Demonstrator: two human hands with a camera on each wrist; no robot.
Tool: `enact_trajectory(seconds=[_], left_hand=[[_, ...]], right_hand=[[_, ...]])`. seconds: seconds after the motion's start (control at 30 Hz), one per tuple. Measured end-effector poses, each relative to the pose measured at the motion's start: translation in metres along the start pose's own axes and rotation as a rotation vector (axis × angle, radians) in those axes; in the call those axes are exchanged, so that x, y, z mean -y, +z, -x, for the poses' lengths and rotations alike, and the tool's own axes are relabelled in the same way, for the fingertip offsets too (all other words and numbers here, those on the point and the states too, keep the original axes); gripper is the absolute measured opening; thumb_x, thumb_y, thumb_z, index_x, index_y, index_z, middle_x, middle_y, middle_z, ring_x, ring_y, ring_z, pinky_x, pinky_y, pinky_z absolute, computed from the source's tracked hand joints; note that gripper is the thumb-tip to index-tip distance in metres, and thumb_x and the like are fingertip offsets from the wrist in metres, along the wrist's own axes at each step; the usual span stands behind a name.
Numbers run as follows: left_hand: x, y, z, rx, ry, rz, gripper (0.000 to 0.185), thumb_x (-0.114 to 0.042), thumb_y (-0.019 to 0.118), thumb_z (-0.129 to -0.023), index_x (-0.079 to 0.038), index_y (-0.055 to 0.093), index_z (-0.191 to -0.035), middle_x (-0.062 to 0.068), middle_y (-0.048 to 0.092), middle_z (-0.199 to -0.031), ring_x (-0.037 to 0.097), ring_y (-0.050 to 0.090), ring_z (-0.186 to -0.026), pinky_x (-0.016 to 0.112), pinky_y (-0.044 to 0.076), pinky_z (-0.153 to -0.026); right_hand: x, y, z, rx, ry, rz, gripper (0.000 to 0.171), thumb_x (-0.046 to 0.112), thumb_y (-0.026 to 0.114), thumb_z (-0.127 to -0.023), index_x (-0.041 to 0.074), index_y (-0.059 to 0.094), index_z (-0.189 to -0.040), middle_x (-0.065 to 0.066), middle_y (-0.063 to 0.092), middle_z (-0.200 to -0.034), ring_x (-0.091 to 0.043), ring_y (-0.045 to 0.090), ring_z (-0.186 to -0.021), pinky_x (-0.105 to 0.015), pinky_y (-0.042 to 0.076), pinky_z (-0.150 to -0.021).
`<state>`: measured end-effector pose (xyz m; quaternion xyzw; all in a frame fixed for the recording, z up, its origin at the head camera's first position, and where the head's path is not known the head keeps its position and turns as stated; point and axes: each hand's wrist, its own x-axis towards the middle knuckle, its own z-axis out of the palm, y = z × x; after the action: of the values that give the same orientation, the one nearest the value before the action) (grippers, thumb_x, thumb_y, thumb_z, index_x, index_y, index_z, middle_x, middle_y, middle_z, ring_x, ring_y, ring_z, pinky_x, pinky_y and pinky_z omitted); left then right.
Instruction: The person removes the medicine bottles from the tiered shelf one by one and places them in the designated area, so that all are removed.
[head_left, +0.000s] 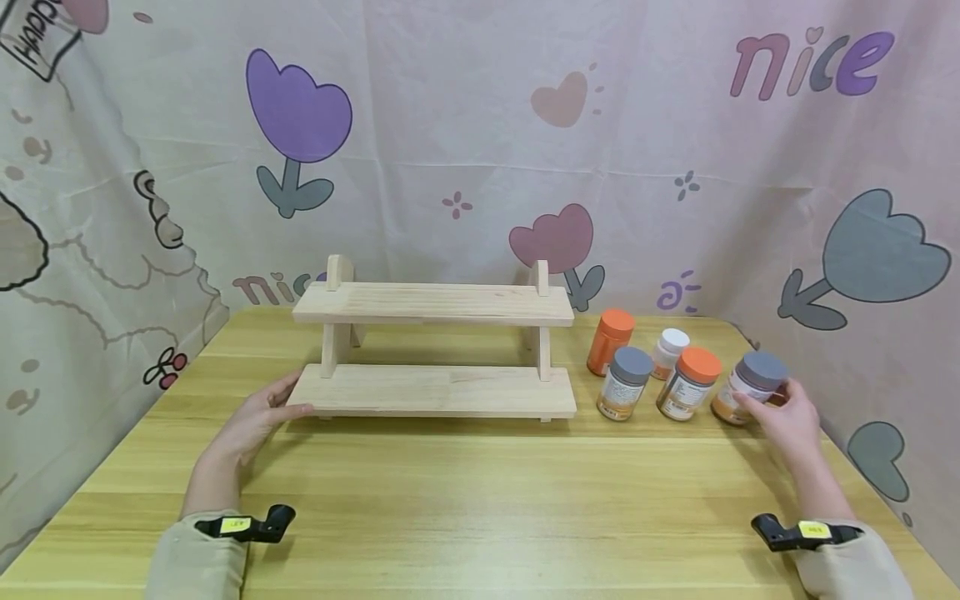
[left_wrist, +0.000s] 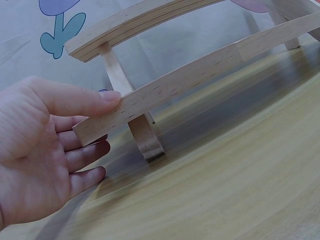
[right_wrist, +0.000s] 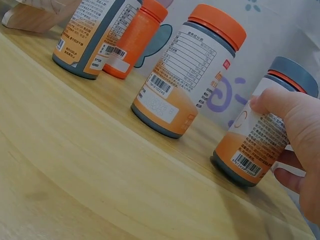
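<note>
My left hand (head_left: pixel 258 417) braces the two-tier pale wooden rack (head_left: pixel 433 350) at nine o'clock, fingers straight, steadying it, while my right hand (head_left: pixel 783 421) grips the grey-lidded orange bottle (head_left: pixel 750 386) at three o'clock.

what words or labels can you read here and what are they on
"nice": backdrop cloth, top right.
"nice", partly hidden: cloth behind the wooden shelf.
"HAPPY", cut off: cloth, top left corner.
Bottle labels: barcodes and a printed table, too small to read.
Yellow wrist tags: blurred.
</note>
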<state>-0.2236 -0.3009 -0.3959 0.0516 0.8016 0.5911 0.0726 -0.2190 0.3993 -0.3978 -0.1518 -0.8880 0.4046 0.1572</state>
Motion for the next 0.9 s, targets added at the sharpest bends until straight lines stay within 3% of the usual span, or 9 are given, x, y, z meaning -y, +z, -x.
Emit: enact_trajectory(seconds=[0.1, 0.27, 0.5, 0.73, 0.9], left_hand=[[0.001, 0.000, 0.000, -0.002, 0.002, -0.005, 0.083, -0.013, 0.062, -0.089, 0.003, 0.005, -0.146, 0.025, 0.001, -0.151, 0.043, 0.003, -0.136, 0.056, 0.008, -0.109], [0.001, 0.000, 0.001, -0.003, -0.002, -0.007, 0.084, -0.014, 0.063, -0.088, 0.004, 0.005, -0.146, 0.025, 0.001, -0.151, 0.043, 0.003, -0.136, 0.057, 0.007, -0.108], [0.002, 0.000, 0.000, 0.001, 0.001, 0.010, 0.083, -0.012, 0.062, -0.088, 0.003, 0.005, -0.146, 0.026, 0.000, -0.151, 0.043, 0.002, -0.136, 0.058, 0.006, -0.108], [0.002, 0.001, 0.000, 0.001, 0.010, 0.013, 0.082, -0.012, 0.062, -0.089, 0.004, 0.006, -0.146, 0.026, 0.002, -0.151, 0.043, 0.004, -0.136, 0.058, 0.007, -0.108], [0.002, 0.001, -0.001, -0.001, 0.008, 0.009, 0.081, -0.013, 0.061, -0.089, 0.003, 0.007, -0.147, 0.025, 0.002, -0.151, 0.043, 0.004, -0.136, 0.058, 0.008, -0.108]], right_hand=[[-0.001, 0.001, 0.000, 0.010, 0.016, -0.006, 0.079, 0.036, 0.060, -0.089, -0.012, 0.023, -0.139, -0.035, 0.035, -0.131, -0.045, 0.037, -0.115, -0.054, 0.034, -0.091], [-0.001, 0.002, 0.002, 0.010, 0.027, -0.013, 0.079, 0.037, 0.059, -0.089, -0.012, 0.022, -0.139, -0.035, 0.035, -0.131, -0.045, 0.037, -0.116, -0.056, 0.034, -0.092], [0.000, -0.001, 0.002, 0.045, -0.013, -0.015, 0.078, 0.035, 0.059, -0.089, -0.012, 0.022, -0.139, -0.033, 0.036, -0.131, -0.043, 0.038, -0.113, -0.040, 0.038, -0.086], [-0.001, -0.006, 0.004, 0.059, -0.010, -0.039, 0.080, 0.034, 0.057, -0.090, -0.011, 0.016, -0.142, -0.035, 0.032, -0.134, -0.046, 0.034, -0.115, -0.055, 0.033, -0.096], [0.005, -0.014, 0.006, 0.024, -0.022, -0.045, 0.078, 0.034, 0.057, -0.091, -0.009, 0.017, -0.143, -0.033, 0.031, -0.138, -0.038, 0.035, -0.119, -0.043, 0.033, -0.102]])
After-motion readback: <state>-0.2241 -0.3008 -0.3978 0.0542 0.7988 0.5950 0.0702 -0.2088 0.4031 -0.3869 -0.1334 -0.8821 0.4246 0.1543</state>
